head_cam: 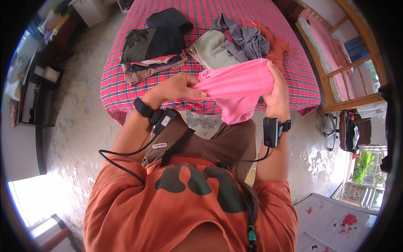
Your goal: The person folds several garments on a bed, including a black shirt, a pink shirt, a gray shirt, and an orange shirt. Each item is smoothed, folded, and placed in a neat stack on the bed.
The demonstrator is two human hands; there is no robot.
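A pink cloth garment (236, 82) is stretched between my two hands, above the near edge of the bed. My left hand (176, 88) pinches its gathered left end between thumb and fingers. My right hand (277, 85) grips the hemmed right end, with the thumb up along the edge. A loose fold hangs below, over my knees. Beyond it, at the left, is a stack of folded clothes (154, 47), dark ones on top. Rumpled clothes lie to the right: a pale green garment (212, 48), a grey one (248, 41) and an orange-red one (277, 47).
The bed (107, 72) has a red plaid cover. A wooden bunk bed (349, 67) and an office chair (333, 130) stand at the right, with a flower-printed white surface (333, 217) behind. At the left is a dark shelf unit (37, 94). Cabled devices (270, 132) are strapped to both wrists.
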